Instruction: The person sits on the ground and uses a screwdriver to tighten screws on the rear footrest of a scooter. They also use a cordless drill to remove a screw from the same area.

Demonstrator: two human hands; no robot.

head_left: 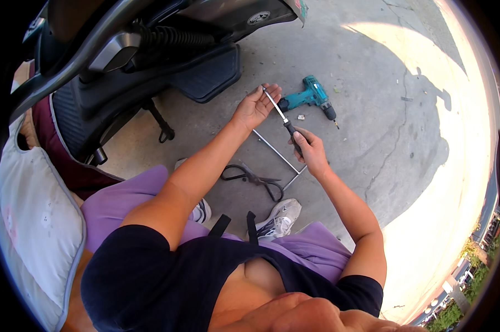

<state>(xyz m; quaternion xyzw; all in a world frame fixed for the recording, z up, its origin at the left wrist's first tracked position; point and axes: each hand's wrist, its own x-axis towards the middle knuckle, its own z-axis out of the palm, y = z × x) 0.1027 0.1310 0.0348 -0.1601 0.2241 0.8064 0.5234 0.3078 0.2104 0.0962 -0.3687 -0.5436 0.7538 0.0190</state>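
My right hand [311, 152] is wrapped round the dark handle of a screwdriver [285, 118], its long metal shaft slanting up and left. My left hand [255, 106] is palm up with the fingers stretched out, under the far end of the shaft. The tip lies over the fingers near the thumb; whether a small part lies there is too small to tell. Just beyond my hands, a teal cordless drill [311, 95] with a bit lies on the concrete. Below them on the ground are a T-shaped metal rod [276, 150] and dark scissors [254, 177] with large loop handles.
A dark scooter [150, 72] stands at the upper left, its footboard and side stand [160, 123] close to my left arm. A pale padded cover [37, 221] hangs at the left. My shoes [280, 218] rest near the scissors. Sunlit ground [455, 182] lies to the right.
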